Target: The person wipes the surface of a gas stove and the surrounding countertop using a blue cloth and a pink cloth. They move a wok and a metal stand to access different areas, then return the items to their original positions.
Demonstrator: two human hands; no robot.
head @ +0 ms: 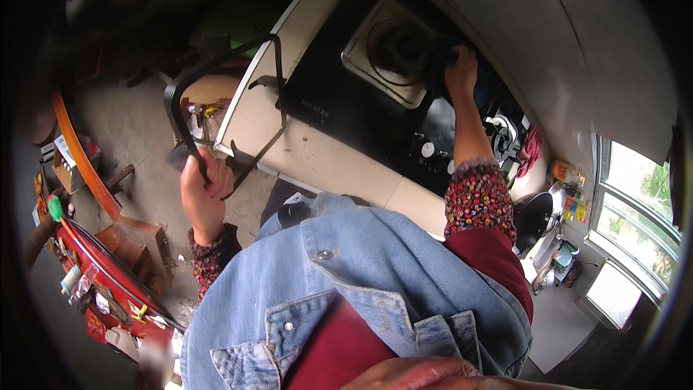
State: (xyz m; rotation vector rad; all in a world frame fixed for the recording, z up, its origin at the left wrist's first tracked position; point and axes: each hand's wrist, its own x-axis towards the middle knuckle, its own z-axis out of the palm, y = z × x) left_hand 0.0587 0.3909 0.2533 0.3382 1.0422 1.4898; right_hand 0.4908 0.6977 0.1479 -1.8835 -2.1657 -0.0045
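Observation:
My left hand (204,181) grips a black metal pan support (172,103) by one side and holds it up, left of a black glass gas stove (346,114). On the stove, my right hand (462,73) is at the far side, with its fingers on a dark cloth (441,67) that is hard to make out against the glass. Just left of this hand lies a square metal drip tray (354,54) around a dark burner (403,49), with no pan support over it. A second burner (503,138) shows partly beyond my right forearm. Round control knobs (427,149) are on the near part of the stove.
A pale countertop (325,143) borders the stove. Past it on the right are a red cloth (530,151), a black wok (533,219), bottles (576,208) and a window (633,195). A red round table (116,276) with small items stands at the lower left.

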